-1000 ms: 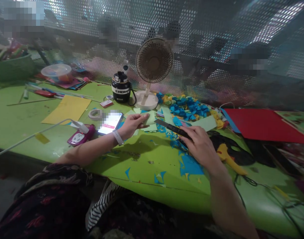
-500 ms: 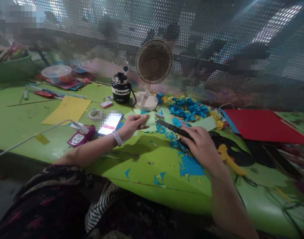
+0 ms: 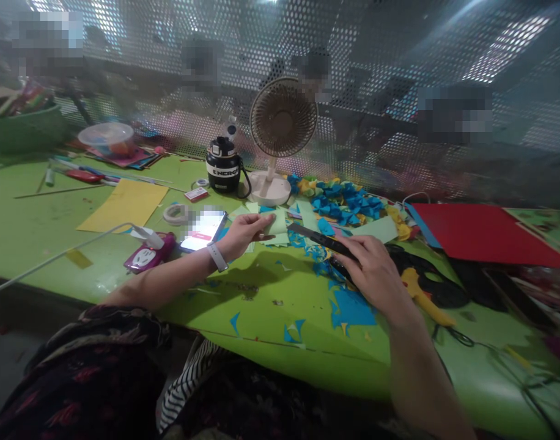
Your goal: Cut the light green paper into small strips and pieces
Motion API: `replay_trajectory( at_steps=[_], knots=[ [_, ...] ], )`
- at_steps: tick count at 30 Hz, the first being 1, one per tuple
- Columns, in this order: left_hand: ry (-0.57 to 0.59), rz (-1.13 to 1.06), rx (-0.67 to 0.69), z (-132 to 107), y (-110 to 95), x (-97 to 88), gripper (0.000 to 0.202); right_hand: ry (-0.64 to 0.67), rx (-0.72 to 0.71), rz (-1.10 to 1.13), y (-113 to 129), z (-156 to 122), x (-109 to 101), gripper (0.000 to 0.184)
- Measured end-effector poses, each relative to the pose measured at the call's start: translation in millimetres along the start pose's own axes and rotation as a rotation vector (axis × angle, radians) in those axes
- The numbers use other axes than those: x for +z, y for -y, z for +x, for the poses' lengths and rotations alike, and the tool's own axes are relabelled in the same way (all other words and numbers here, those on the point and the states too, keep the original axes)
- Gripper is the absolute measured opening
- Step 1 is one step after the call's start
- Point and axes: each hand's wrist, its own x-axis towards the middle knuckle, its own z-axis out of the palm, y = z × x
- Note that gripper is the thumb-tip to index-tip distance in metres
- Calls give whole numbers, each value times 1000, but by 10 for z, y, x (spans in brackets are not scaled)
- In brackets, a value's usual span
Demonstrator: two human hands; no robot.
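My left hand, with a pale band on its wrist, pinches a small light green paper piece between thumb and fingers. Black-handled scissors are gripped in my right hand, their grey tip pointing left toward that paper. A narrow gap separates the tip from the paper. My right fingers partly hide the handles. Light green sheets lie behind and below the held piece. Blue scraps are strewn under the scissors, and a larger blue paper lies below my right hand.
A lit phone, purple socket adapter and tape roll lie left. Behind stand a black bottle and fan, beside piled blue and yellow paper pieces. Red sheet and yellow-handled glue gun lie right.
The view has tilted up very slightly. Both hands keep their places, with the paper and the scissors held as before.
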Motion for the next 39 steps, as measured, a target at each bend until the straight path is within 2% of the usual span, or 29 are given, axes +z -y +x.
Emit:
replay_trajectory(
  at_steps=[11, 34, 39],
  knots=[
    [-15, -14, -8, 0, 1, 6, 50, 13, 28, -10, 1, -6, -29, 39],
    [57, 17, -80, -82, 39, 70, 43, 69, -53, -12, 80, 14, 95, 39],
    [37, 51, -82, -106, 63, 96, 46, 90, -66, -24, 122, 15, 121, 37]
  ],
)
